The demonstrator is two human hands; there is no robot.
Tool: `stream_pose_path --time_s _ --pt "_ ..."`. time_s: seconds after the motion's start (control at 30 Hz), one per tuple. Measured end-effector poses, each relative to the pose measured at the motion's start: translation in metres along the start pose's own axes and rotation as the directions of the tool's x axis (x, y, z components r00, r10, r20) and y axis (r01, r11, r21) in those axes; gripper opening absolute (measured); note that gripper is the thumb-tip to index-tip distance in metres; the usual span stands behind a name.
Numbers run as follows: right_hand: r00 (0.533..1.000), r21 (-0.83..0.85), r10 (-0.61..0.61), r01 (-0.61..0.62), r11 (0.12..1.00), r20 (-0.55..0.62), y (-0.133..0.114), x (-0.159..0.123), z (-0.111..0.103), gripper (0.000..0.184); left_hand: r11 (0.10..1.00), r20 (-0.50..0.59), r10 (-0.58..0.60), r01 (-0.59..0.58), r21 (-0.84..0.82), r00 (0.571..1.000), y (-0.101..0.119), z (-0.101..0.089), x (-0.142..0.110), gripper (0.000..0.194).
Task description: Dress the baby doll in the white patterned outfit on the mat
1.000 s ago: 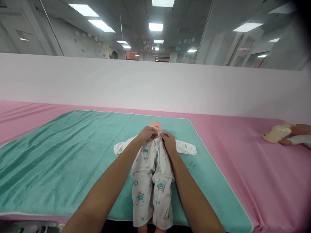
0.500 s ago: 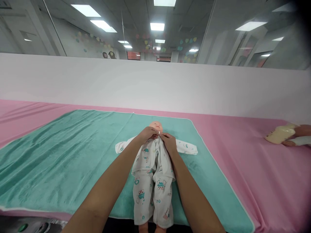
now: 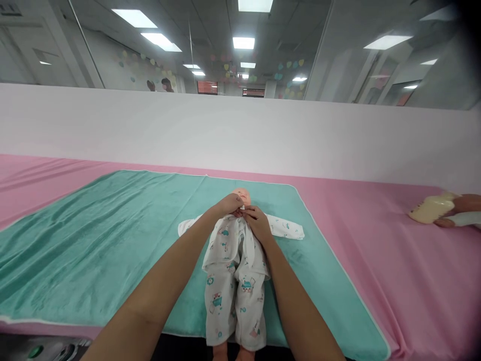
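A baby doll (image 3: pixel 243 193) lies on its back on a teal blanket (image 3: pixel 112 250), feet toward me. It wears a white printed shirt (image 3: pixel 225 243) and matching trousers (image 3: pixel 217 321); the sleeves stretch out to both sides. My left hand (image 3: pixel 228 204) is closed at the doll's neck, fingers pinched on the shirt's collar. My right hand (image 3: pixel 257 223) meets it there, its fingertips closed on the collar too. A small white bit of cloth shows between the fingertips. The shirt front hangs loosely parted below them. My hands partly hide the chin and neck.
Pink sheeting (image 3: pixel 349 210) extends under and around the blanket. A white wall panel (image 3: pixel 225 133) with glass above stands behind. At far right lies a pale yellow item (image 3: pixel 432 208) beside brown limb-like shapes. A grey device with a green button (image 3: pixel 35 352) shows at lower left.
Both hands have shifted slightly left at the collar, and the right fingers have drawn closer to the left ones. The doll is nearly unmoved.
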State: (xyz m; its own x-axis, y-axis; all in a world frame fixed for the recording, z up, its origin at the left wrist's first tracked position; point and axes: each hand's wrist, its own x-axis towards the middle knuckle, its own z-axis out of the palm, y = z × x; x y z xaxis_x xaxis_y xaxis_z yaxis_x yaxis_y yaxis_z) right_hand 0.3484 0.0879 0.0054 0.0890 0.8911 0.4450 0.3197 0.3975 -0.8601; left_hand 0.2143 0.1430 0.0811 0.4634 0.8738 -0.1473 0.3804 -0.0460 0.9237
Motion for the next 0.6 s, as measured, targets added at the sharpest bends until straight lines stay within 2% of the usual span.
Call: stream_pose_path --time_s 0.13,0.23,0.33,0.5,0.6 --pt "0.999 0.087 0.039 -0.036 0.996 -0.032 0.002 -0.001 -0.003 0.021 0.986 0.123 0.072 -0.052 -0.159 0.99 -0.009 -0.005 -0.003 0.007" --pt "0.987 0.164 0.146 -0.134 0.977 -0.064 0.005 0.002 -0.002 0.025 0.973 0.052 0.08 -0.066 -0.223 0.995 -0.016 -0.001 -0.002 0.009" --pt "0.96 0.256 0.267 -0.237 0.937 -0.087 0.01 0.009 0.0 0.032 0.984 -0.009 0.055 -0.056 -0.17 0.998 -0.017 0.004 -0.002 0.01" --pt "0.955 0.326 0.293 -0.263 0.908 -0.046 0.016 0.018 0.004 0.036 0.992 0.002 0.052 -0.052 -0.113 0.999 -0.013 0.005 -0.005 0.01" --pt "0.96 0.286 0.275 -0.251 0.925 -0.048 0.019 0.02 0.005 0.031 0.997 -0.096 0.016 -0.023 -0.074 0.995 -0.012 0.005 -0.006 0.008"
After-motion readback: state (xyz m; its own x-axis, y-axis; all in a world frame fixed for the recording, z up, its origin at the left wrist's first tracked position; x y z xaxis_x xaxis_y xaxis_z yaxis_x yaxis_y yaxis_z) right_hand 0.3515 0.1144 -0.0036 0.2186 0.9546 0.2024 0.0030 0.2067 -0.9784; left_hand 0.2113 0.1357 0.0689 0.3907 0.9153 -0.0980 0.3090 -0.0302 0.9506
